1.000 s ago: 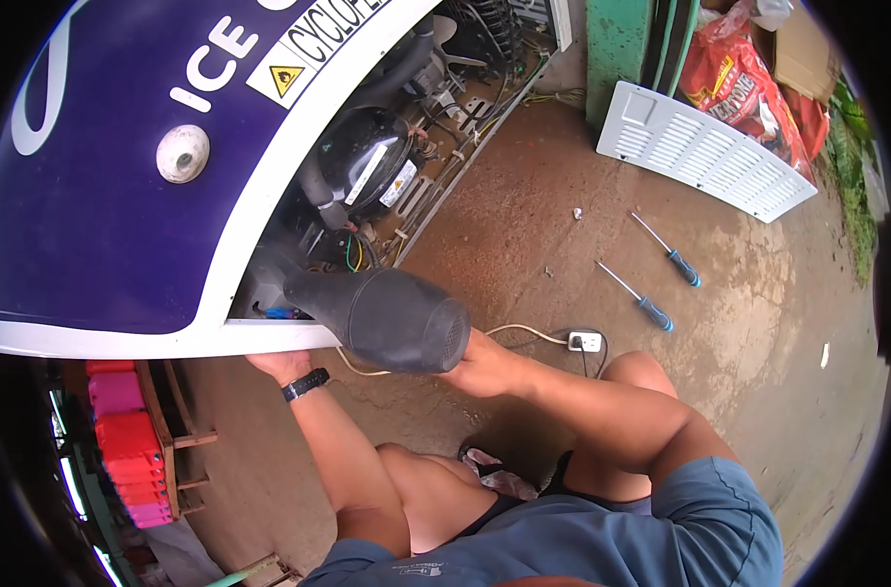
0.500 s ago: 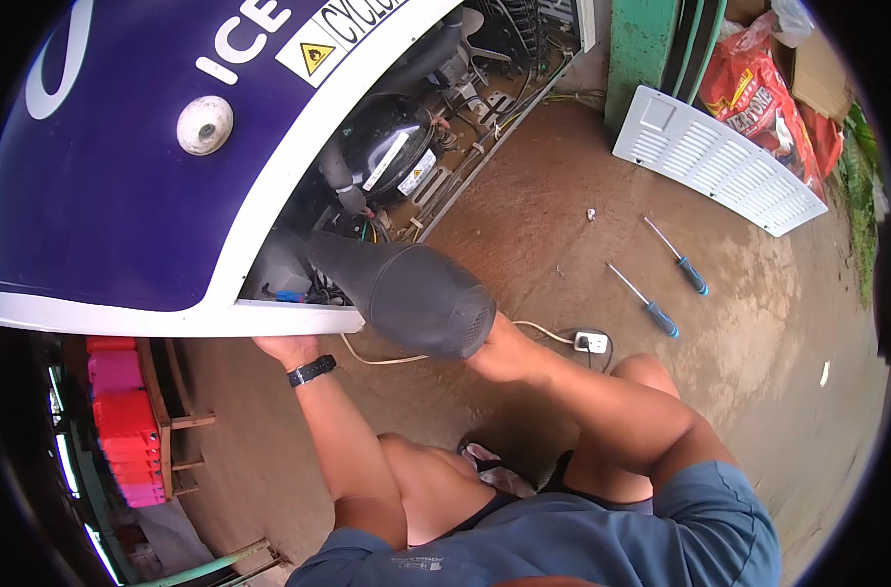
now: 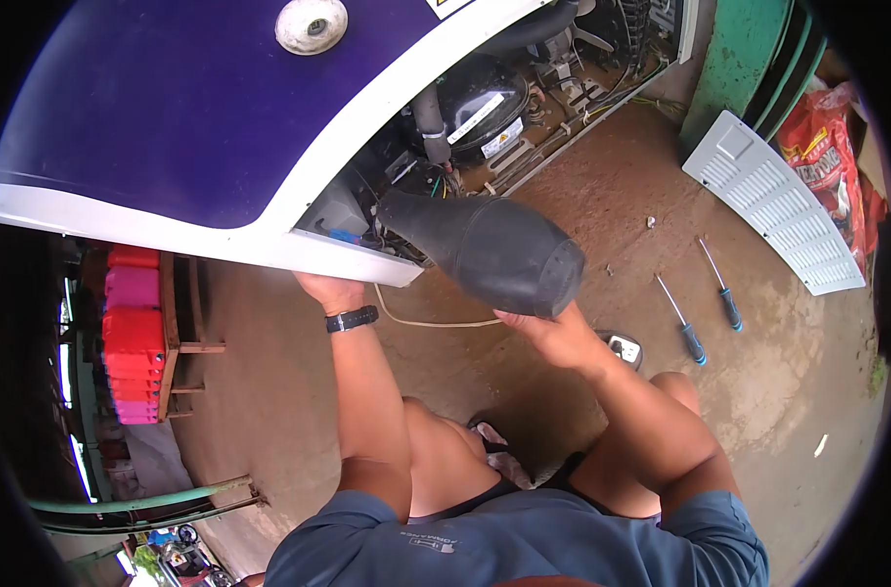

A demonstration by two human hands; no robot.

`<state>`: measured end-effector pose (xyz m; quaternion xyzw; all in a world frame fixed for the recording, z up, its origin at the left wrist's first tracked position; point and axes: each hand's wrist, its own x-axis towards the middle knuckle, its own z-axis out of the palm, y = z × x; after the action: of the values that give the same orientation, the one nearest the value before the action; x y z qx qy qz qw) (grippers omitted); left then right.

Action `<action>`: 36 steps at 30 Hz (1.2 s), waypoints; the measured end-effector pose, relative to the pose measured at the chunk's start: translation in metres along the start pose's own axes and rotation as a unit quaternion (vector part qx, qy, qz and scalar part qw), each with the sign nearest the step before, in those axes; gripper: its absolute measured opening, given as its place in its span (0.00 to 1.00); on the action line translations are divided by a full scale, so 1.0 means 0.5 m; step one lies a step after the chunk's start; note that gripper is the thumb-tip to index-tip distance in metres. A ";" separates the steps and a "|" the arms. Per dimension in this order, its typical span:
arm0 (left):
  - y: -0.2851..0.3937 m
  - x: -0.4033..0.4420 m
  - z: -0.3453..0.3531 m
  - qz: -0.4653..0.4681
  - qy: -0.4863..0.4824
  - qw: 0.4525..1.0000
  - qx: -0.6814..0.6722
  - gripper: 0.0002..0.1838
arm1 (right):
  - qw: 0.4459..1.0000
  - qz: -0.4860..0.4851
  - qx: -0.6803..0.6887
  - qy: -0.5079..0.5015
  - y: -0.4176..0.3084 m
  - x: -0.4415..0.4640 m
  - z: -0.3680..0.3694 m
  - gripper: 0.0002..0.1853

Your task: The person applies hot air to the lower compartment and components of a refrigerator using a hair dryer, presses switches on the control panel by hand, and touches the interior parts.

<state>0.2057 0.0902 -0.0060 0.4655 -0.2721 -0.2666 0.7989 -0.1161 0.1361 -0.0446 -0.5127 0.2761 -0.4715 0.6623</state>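
A black hair dryer (image 3: 485,245) is in my right hand (image 3: 558,338), which grips it from beneath; the handle is mostly hidden. Its nozzle points into the open compartment of a purple freezer (image 3: 201,127) with white trim. Inside sit a black compressor (image 3: 480,103), a grey box (image 3: 333,210) with a blue piece beside it, and thin coloured wires. My left hand (image 3: 333,292), with a black watch on the wrist, is against the underside of the white lower edge (image 3: 240,249). Its fingers are hidden there.
Two blue-handled screwdrivers (image 3: 694,345) lie on the wet concrete floor. A white vented panel (image 3: 773,201) lies near a green post (image 3: 734,73). Close to my right knee is a white outlet box (image 3: 622,347). Red and pink stacked items (image 3: 133,333) stand at the left, beside a wooden frame.
My view has shifted, so the freezer and floor items appear moved. The hair dryer is still in my right hand, its nozzle still at the compartment. My left hand stays under the edge.
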 end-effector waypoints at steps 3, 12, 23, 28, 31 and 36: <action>-0.002 0.000 0.000 0.028 -0.023 0.999 0.026 0.24 | 0.998 0.016 0.047 -0.030 -0.008 0.004 0.010 0.16; 0.001 -0.016 0.032 0.063 -0.055 0.995 -0.056 0.27 | 0.995 0.017 0.073 -0.073 -0.002 0.031 0.047 0.19; 0.004 -0.027 0.047 0.084 -0.041 0.995 -0.035 0.33 | 0.987 0.014 0.118 -0.106 0.013 0.040 0.061 0.21; 0.001 -0.021 0.038 0.069 -0.076 0.992 -0.068 0.34 | 0.985 0.023 0.118 -0.122 0.021 0.042 0.056 0.22; -0.006 -0.011 0.023 0.068 -0.080 0.992 -0.062 0.35 | 0.987 0.004 0.108 -0.122 0.026 0.043 0.055 0.22; -0.003 -0.014 0.028 0.051 -0.078 0.992 -0.082 0.35 | 0.987 0.002 0.101 -0.126 0.017 0.041 0.048 0.22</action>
<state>0.1908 0.0858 -0.0026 0.3620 -0.3343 -0.2827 0.8230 -0.0843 0.1277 -0.0425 -0.4982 0.1421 -0.4272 0.7410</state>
